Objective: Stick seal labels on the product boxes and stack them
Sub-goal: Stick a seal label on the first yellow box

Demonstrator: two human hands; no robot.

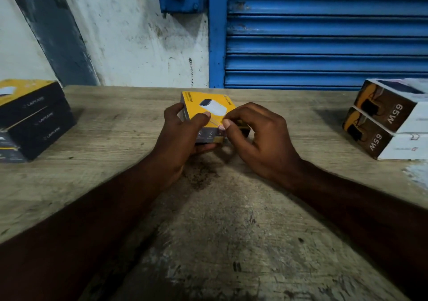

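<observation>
Head view: the box, yellow face up, is held at the middle of the desk, lifted slightly off it. The left hand grips it, fingers curled round the left side and underneath, thumb pressing on top. The right hand pinches thumb against forefinger at the near right edge, on what looks like a faint clear label. The label lies between the 2 thumbs, across the near top edge, so the right hand is nearer to fold it down. A left stack of similar boxes probably takes this one. A right stack of 2 sits well apart.
</observation>
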